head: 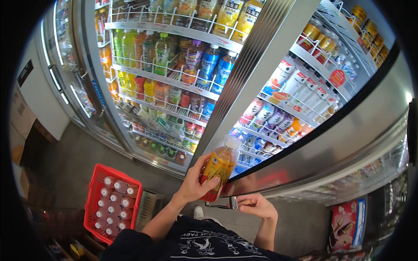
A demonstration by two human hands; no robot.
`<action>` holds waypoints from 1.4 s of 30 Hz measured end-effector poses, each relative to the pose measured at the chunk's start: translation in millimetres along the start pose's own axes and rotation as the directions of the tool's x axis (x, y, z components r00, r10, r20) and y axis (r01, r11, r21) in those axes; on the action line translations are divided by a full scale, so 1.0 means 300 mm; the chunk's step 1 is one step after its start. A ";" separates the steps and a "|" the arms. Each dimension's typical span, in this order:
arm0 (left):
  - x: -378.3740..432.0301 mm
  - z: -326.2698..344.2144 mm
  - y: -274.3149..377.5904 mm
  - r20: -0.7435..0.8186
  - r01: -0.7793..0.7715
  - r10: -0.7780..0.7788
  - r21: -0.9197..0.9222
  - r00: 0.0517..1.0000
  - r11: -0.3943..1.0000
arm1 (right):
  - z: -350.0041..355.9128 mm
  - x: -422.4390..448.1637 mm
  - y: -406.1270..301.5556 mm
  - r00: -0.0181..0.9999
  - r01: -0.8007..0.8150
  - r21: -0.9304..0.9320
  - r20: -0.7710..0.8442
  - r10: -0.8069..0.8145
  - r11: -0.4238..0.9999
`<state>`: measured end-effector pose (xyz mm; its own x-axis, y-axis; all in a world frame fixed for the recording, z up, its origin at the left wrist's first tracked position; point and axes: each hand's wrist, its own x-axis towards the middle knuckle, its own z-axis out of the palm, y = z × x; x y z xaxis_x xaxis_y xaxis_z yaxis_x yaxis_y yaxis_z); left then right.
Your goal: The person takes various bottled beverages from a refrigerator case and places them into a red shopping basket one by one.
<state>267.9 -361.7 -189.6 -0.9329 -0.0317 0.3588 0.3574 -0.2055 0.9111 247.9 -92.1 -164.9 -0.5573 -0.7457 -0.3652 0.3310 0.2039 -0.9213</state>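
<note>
My left hand [197, 182] is closed around a plastic drink bottle [220, 169] with a yellow and red label and a clear cap, tilted in front of the cooler's metal post. To its right, my right hand [256, 205] is at the metal handle [233, 202] of a glass cooler door [326, 140], which stands open; whether the fingers grip the handle is hard to tell. Behind the bottle, wire-fronted shelves [267, 133] hold bottles and cans. A red plastic basket [139, 195] with several capped bottles [111, 208] stands at the lower left.
Another cooler section [163, 81] with packed drink shelves is on the left, beside further glass doors [88, 75]. A grey plastic stool or crate [152, 205] touches or nearly touches the basket. Cardboard boxes [23, 120] are at the far left. A freezer with a colourful panel [346, 225] is at the lower right.
</note>
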 end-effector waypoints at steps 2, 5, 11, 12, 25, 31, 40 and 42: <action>0.009 0.005 0.001 -0.101 -0.028 0.035 0.071 0.994 0.997 | -0.034 0.047 -0.025 0.996 0.030 0.029 0.085 -0.032 0.999; 0.007 0.019 -0.002 -0.231 -0.016 0.035 0.084 0.972 0.996 | -0.089 0.116 -0.054 0.979 -0.012 -0.074 0.201 0.027 0.997; -0.057 0.082 -0.028 -0.425 0.056 0.010 0.143 0.905 0.988 | -0.112 0.271 0.028 0.873 0.033 -0.287 0.474 0.112 0.957; -0.079 0.091 -0.044 -0.432 0.066 -0.005 0.127 0.902 0.990 | -0.098 0.298 0.059 0.891 -0.002 -0.281 0.435 0.129 0.960; -0.347 0.033 0.096 -0.661 0.151 0.017 0.196 0.751 0.969 | 0.254 0.545 0.127 0.808 0.122 -0.075 0.587 -0.055 0.990; -0.562 -0.086 0.242 -0.692 0.405 0.048 0.476 0.720 0.780 | 0.460 0.625 0.189 0.787 0.177 -0.263 0.617 0.024 0.949; -0.860 -0.222 0.225 -0.908 0.527 0.145 0.352 0.393 0.774 | 0.789 0.669 0.262 0.706 0.283 -0.655 0.637 0.310 0.701; -0.918 -0.240 0.187 -0.958 0.568 0.173 0.275 0.228 0.775 | 0.849 0.707 0.313 0.631 0.266 -0.564 0.715 0.301 0.782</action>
<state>541.7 -435.0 -252.0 -0.1938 -0.9800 0.0448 -0.2409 0.0918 0.9662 354.8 -392.7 -294.8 0.2929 -0.8627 -0.4123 -0.3191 0.3183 -0.8927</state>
